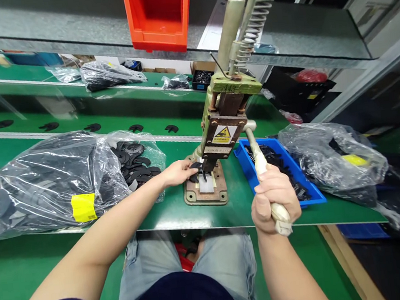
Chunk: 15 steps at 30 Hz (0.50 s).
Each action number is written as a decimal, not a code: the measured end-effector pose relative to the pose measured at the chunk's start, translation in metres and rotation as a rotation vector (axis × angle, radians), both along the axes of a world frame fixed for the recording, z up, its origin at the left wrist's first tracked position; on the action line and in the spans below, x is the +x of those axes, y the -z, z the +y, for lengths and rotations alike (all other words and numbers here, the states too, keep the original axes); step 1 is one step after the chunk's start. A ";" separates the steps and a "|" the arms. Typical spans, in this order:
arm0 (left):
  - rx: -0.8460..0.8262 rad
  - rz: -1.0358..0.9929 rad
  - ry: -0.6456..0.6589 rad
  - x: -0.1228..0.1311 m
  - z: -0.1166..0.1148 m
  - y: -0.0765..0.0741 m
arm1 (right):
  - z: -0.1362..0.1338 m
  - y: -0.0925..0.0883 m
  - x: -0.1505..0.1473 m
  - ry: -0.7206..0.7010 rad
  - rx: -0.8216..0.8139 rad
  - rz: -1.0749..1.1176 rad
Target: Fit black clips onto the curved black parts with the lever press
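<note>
My left hand [180,172] pinches a curved black plastic part [195,170] on the base plate [205,198] of a green hand press. The ram [209,163] of the press is down at that part; whether it touches cannot be made out. My right hand [275,196] is wrapped round the wrapped grip of the press lever [260,160], which slants down toward me. A warning label [224,134] is on the front of the press head. Left of my left hand, a clear plastic bag [55,181] holds many similar black parts.
Right of the press stands a blue tray [311,192] of small black pieces, with another plastic bag [334,154] beside it. Several black parts lie in a row on the green strip behind. An orange bin [160,39] sits on the shelf above.
</note>
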<state>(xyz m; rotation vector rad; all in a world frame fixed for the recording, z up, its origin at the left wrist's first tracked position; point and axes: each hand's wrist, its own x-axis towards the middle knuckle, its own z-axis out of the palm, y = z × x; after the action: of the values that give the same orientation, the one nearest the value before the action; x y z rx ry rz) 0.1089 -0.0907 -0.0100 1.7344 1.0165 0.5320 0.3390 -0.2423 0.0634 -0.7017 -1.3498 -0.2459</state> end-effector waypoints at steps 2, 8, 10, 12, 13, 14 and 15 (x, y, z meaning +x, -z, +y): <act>-0.003 -0.010 -0.008 0.002 0.002 0.004 | 0.000 0.000 0.000 0.003 -0.005 0.003; -0.119 -0.007 -0.003 0.003 0.006 0.001 | -0.001 0.002 -0.003 -0.012 -0.011 0.050; -0.202 -0.003 0.007 0.005 0.008 -0.003 | -0.001 0.002 -0.003 -0.009 -0.014 0.056; -0.279 0.000 0.010 0.007 0.010 -0.007 | 0.000 0.002 -0.002 -0.002 -0.016 0.049; -0.314 0.003 0.011 0.009 0.011 -0.008 | 0.000 0.002 -0.002 0.001 -0.017 0.048; -0.348 0.007 0.012 0.010 0.012 -0.010 | 0.000 0.002 -0.001 0.002 -0.018 0.048; -0.385 0.011 0.009 0.010 0.013 -0.011 | 0.000 0.003 -0.001 0.001 -0.016 0.047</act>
<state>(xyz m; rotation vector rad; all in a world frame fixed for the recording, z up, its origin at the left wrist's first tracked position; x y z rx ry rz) 0.1193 -0.0778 0.0012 1.4000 1.0416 0.2972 0.3376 -0.2423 0.0601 -0.7175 -1.3074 -0.2183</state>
